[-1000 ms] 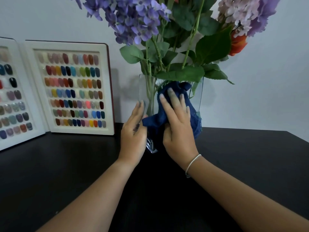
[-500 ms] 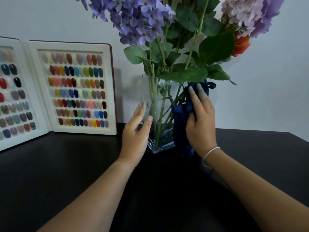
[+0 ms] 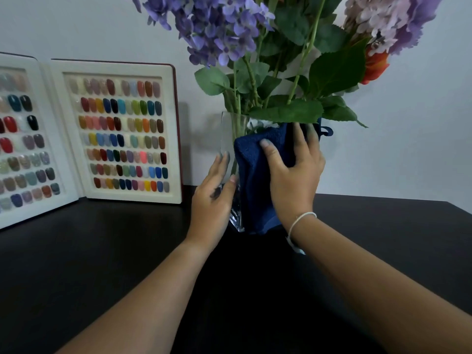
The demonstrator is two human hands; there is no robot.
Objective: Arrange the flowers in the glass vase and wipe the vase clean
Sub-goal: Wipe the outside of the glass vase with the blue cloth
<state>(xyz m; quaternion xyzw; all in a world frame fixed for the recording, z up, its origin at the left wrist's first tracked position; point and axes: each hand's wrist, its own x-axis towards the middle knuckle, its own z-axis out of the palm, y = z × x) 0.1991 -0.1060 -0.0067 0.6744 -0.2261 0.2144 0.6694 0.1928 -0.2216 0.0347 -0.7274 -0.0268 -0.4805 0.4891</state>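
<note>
A clear square glass vase [image 3: 228, 134] stands on the black table, holding purple and pale flowers [image 3: 219, 29] with green leaves and one orange bloom. A dark blue cloth [image 3: 255, 180] covers most of the vase's front face. My right hand [image 3: 293, 175] presses flat on the cloth against the glass, fingers spread upward. My left hand [image 3: 214, 195] rests against the vase's left side, steadying it, fingers straight. The stems inside the vase are mostly hidden by the cloth.
Two open white display books of coloured nail samples [image 3: 120, 131] lean against the wall at the left. The black table [image 3: 102, 251] stretches toward me; its right corner [image 3: 457, 210] shows at the far right. A pale wall stands behind.
My right hand has swept the blue cloth from the vase's right side back left across the front face. My left hand stays on the vase's left side.
</note>
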